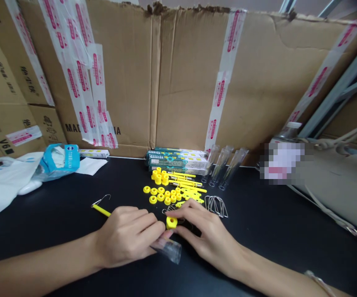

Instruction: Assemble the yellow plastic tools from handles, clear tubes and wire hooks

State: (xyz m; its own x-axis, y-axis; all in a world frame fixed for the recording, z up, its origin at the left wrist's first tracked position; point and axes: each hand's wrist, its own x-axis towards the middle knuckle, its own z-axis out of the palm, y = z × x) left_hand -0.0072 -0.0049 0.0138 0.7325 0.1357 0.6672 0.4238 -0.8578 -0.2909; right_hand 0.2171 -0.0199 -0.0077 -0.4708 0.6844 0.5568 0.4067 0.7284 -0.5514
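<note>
Head view: the near edge of the black worktop [274, 235] is cut off by the frame. The left hand [129, 235] covers most of a clear cylindrical plastic tube [171, 251]; only one end shows. A slim yellow plastic rod [102, 210] with a thin metal hook [96, 203] projects from the other side of the fist; whether it runs inside the tube cannot be told. The left grip is closed around the tube. The right hand [207, 235] has a narrow grip, thumb and fingers pinching a small yellow plastic holed piece [171, 226] just beside the tube, nearer the worktop's front than its back edge. The right fingers partly hide thin metal wires [165, 211].
</note>
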